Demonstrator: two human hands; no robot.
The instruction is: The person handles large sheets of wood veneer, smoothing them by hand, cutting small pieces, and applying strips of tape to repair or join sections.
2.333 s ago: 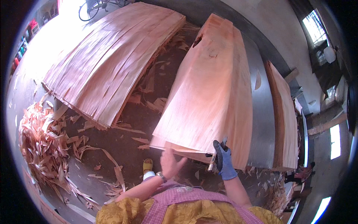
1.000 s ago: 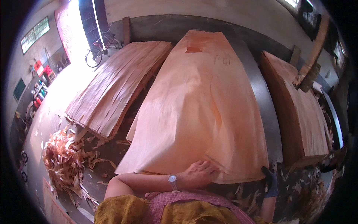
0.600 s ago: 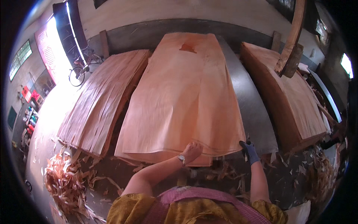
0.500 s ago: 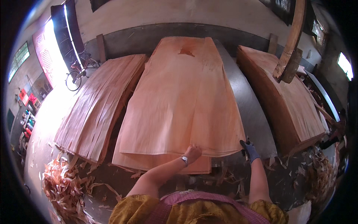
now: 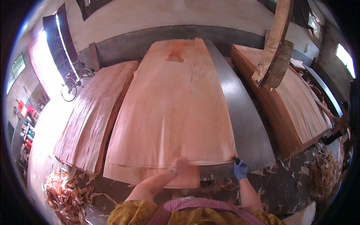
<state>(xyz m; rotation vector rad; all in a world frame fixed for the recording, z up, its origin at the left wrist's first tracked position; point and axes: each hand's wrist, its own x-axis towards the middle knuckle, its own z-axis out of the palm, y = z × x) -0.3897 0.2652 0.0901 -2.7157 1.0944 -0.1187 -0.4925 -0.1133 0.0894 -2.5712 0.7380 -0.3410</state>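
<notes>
Broad, pale veneer sheet (image 5: 168, 112) at centre, lying lengthwise away from the person, a ragged reddish-brown patch near its far end. A second sheet (image 5: 123, 171) shows beneath, jutting out past the near edge toward the left. Smooth grey table (image 5: 249, 123) under both, bare along the right side.

Left hand (image 5: 182, 165), bare, at the near edge of the veneer sheet (motion blur here; cannot tell how far the fingers close, or on what). Right hand (image 5: 240, 168), in a blue glove with dark fingertips, at the near right corner; fingers bent toward it, but too small to tell whether they pinch it.

Veneer stacks on either side: left stack (image 5: 95, 116), right stack (image 5: 290, 108), a rough wooden beam (image 5: 275, 45) showing in front of the latter. Heaped shavings (image 5: 63, 193) at lower left; bicycle (image 5: 71, 88) beyond the left stack.
</notes>
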